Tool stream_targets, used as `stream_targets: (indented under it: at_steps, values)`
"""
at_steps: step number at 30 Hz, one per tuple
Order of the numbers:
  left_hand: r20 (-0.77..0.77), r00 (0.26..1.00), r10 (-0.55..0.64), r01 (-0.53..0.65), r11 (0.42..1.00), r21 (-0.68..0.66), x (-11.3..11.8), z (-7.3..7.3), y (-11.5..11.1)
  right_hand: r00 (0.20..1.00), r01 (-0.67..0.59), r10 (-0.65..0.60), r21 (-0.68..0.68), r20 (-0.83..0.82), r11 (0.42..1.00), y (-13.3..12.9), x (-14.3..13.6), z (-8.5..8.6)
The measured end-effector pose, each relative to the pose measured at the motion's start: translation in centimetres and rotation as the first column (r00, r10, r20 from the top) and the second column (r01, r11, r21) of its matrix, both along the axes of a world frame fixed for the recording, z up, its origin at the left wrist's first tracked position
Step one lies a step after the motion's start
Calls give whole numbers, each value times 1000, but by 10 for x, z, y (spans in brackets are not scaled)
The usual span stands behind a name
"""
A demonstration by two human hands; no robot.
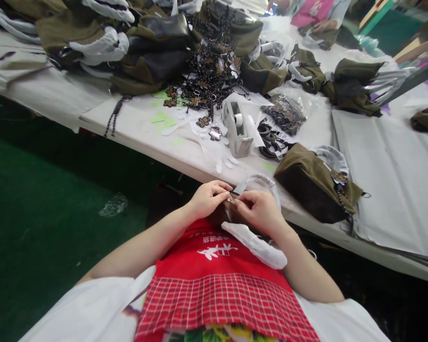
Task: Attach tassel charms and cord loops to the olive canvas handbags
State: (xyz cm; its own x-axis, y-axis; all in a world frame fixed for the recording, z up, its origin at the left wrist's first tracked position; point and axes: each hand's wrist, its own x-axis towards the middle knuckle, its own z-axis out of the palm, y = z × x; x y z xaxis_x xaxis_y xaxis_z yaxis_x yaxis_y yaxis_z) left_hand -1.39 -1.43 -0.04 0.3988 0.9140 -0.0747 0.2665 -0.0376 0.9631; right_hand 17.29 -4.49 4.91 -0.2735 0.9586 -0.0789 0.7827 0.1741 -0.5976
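Observation:
A brown handbag (217,217) rests on my lap against the red apron, mostly hidden by my hands. Its handles (254,244) are wrapped in white padding; one lies toward me and the other arches behind my right hand. My left hand (209,198) is closed at the bag's top edge, thumb and fingertips pressed together. Close beside it, my right hand (259,209) pinches at the same spot. Between the fingertips a small shiny metal piece (229,200) shows, too small to name.
On the white table (189,161) ahead stand a tape dispenser (237,128), a heap of black chains with patterned charms (214,71), black rings (269,140) and an olive handbag (316,183). More olive bags (146,52) are piled behind. A co-worker's hand (324,26) is at the far side.

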Motion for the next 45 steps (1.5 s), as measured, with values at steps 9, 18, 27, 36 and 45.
stream_targets:
  at_steps: [9, 18, 27, 36, 45]
  values:
    - [-37, 999, 5, -2, 996, 90, -3, -2, 0, 997, -40, 41, -19, 66, 999, 2, -4, -2]
    - [69, 997, -38, 19, 968, 251, -15, -5, -10, 989, -131, 136, -81, 57, 988, 0, -7, -9]
    - [164, 953, 256, -270, 960, 75, -29, 1, -1, 915, -256, 206, 104, 346, 961, -9, 0, -9]
    - [165, 969, 184, -213, 959, 185, -30, 37, -16, 987, -139, 149, 154, -55, 978, 0, -3, -32]
    - [115, 983, 142, -160, 971, 175, -30, 39, -18, 945, -30, 0, -85, -327, 996, -7, -22, -26]
